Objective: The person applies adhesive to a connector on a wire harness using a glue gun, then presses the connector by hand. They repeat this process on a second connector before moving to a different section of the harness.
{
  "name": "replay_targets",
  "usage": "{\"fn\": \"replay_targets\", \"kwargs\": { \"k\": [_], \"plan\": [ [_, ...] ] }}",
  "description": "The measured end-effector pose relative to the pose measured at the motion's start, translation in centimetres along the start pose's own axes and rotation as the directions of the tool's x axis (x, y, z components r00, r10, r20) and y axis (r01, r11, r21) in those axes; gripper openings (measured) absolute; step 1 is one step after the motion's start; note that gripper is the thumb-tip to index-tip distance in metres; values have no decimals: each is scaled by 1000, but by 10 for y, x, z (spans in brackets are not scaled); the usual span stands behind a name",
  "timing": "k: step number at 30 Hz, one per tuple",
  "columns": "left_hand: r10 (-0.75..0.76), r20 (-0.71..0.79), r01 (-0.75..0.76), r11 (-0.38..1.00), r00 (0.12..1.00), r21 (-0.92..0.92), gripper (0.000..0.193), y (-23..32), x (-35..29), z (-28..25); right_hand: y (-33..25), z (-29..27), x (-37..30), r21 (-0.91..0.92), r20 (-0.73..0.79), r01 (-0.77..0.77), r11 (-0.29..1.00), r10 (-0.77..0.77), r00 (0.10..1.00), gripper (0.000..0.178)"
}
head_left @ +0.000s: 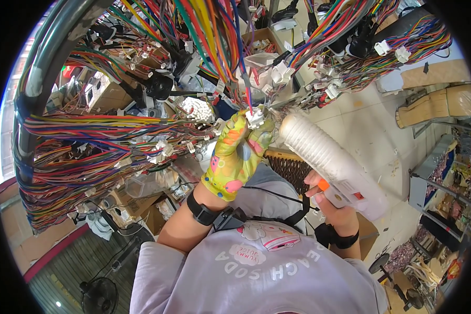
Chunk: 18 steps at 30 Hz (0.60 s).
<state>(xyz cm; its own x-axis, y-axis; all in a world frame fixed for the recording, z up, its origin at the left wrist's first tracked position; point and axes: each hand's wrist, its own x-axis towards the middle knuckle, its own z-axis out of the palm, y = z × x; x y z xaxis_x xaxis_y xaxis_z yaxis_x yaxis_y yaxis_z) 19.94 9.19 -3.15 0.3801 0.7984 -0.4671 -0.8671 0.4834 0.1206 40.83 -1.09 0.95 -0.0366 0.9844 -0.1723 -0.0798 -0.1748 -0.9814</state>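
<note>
Apparently to steady it, the left hand pinches a white wire connector — the right hand grips a trigger gun.

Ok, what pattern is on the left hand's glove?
Yellow glove with pink and blue spots; best in the head view.

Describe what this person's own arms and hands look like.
The left hand wears a yellow glove patterned with pink, orange and blue spots; the right hand is bare. Both arms have black bands and short lilac sleeves.
</note>
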Motion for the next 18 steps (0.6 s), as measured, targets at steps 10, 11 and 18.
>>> {"fn": "replay_targets", "kwargs": {
  "k": [10,11,18],
  "plan": [
    [8,227,2,999,974,-44,28,3,21,1,-3,-6,1,-14,2,45,999,-45,999,32],
    [1,227,10,999,974,-47,27,2,22,-1,-4,-6,0,-15,1,50,999,-50,999,32],
    [-36,128,48,995,991,-91,25,-9,29,-2,-9,-12,-3,27,-75,68,997,-66,995,35]
  ]
}}
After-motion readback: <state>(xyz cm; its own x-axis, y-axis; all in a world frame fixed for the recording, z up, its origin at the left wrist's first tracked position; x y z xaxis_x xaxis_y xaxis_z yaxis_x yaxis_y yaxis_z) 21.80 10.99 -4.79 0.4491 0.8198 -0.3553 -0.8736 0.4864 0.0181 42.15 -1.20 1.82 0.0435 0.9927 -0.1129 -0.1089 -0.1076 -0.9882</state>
